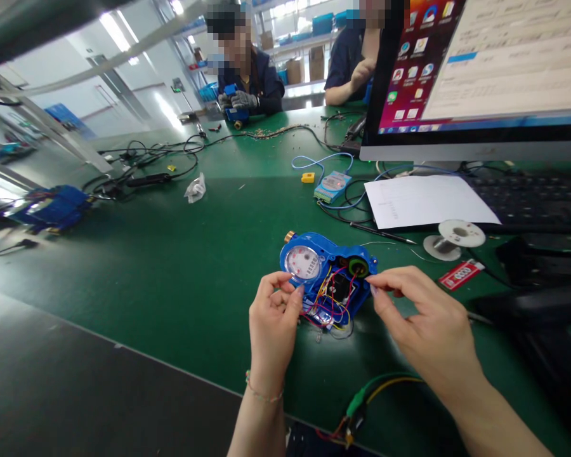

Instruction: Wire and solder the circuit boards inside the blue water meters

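Observation:
A blue water meter (pixel 326 238) lies on the green table with its housing uncovered. Its round dial faces up on the left, and a brass fitting (pixel 290 237) sticks out at the upper left. Red, yellow and white wires (pixel 333 298) loop over a black part inside, beside a green-rimmed round part (pixel 358 267). My left hand (pixel 275 317) has its curled fingers and thumb at the meter's lower left edge, below the dial. The thumb and forefinger of my right hand (pixel 426 324) are closed at the right edge of the housing.
A monitor (pixel 480 76), keyboard (pixel 542 197), white paper (pixel 423 202) and solder spool (pixel 461 233) stand right. A blue module (pixel 332 185) sits behind the meter. Green and yellow leads (pixel 361 400) hang at the front edge. Two people work across the table; one wears grey gloves (pixel 244 99).

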`<state>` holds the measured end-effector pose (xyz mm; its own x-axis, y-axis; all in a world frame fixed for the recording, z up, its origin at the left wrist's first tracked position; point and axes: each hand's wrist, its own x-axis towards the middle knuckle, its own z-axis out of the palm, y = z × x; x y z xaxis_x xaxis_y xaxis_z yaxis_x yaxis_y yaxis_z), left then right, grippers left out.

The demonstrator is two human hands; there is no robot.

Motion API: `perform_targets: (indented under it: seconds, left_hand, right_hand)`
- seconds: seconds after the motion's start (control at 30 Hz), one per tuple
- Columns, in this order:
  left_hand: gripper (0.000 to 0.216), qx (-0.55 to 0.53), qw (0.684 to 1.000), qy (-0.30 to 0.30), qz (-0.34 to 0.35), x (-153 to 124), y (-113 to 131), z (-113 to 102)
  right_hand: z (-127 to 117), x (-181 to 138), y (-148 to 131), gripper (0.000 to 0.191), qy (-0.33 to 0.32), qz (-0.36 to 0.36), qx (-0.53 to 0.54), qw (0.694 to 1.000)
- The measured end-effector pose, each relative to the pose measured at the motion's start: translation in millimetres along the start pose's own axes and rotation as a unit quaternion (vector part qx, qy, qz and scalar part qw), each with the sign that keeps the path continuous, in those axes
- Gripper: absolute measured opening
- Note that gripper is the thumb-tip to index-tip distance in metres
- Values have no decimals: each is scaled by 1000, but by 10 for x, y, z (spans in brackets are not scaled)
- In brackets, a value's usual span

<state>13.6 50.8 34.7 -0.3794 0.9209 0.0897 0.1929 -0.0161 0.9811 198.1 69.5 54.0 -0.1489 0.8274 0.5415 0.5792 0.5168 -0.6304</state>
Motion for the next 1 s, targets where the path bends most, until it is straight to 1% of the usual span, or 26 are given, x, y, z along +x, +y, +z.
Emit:
perform_targets:
  seconds: [0.07, 0.13, 0.2, 0.27, 0.33, 0.37, 0.43, 0.47, 0.5, 0.53, 0.57, 0.63, 0.7, 0.73, 0.8, 0.9, 1.0]
  left_hand:
    - [18, -13, 1000, -1, -7, -10, -1, 12]
    - [18, -10, 1000, 1, -4, -14, -10, 15]
    - [18, 7, 1000, 5, 8, -13, -23, 7]
    - [17, 45, 998, 15, 33, -18, -21, -5]
    - [15, 115, 989, 39, 89, -46, 14, -2]
    - [14, 158, 977, 57, 132, -71, 45, 11]
    - [13, 223, 943, 89, 229, -140, 125, 68]
    - [13, 232, 930, 93, 270, -177, 165, 112]
    - [13, 228, 924, 84, 297, -211, 199, 165]
    - [14, 216, 926, 64, 304, -237, 223, 223]
    - [15, 204, 932, 39, 295, -251, 236, 282]
    - [19, 198, 948, -7, 250, -244, 230, 389]
    - [19, 202, 957, -34, 204, -202, 197, 454]
    - [15, 198, 962, -41, 185, -177, 180, 466]
    - [8, 171, 973, -57, 142, -133, 155, 458]
    - [12, 112, 988, -85, 61, -103, 147, 412]
    - [15, 56, 991, -118, 3, -95, 159, 394]
  right_hand:
    - [-3, 33, -4, 10, 2, -5, -3, 1000]
    - [11, 87, -22, 11, -4, -30, -14, 999]
    - [51, 153, -49, 14, -14, -81, -48, 995]
    - [110, 220, -66, 20, -42, -137, -113, 983]
    - [162, 281, -56, 20, -74, -179, -171, 966]
    - [177, 308, -37, 19, -86, -189, -186, 960]
    - [176, 350, 23, 18, -89, -190, -178, 961]
    - [160, 364, 60, 19, -83, -185, -163, 966]
    - [137, 372, 98, 19, -80, -178, -145, 970]
    - [110, 373, 134, 18, -80, -170, -124, 974]
    - [82, 369, 165, 18, -82, -161, -104, 978]
    - [38, 346, 209, 16, -91, -132, -72, 984]
    - [22, 316, 232, 15, -90, -93, -44, 991]
    - [23, 303, 241, 14, -89, -73, -30, 993]
    - [38, 285, 259, 13, -87, -40, 3, 995]
    - [68, 275, 297, 10, -86, -9, 46, 995]
    - [86, 270, 330, 8, -81, 4, 75, 994]
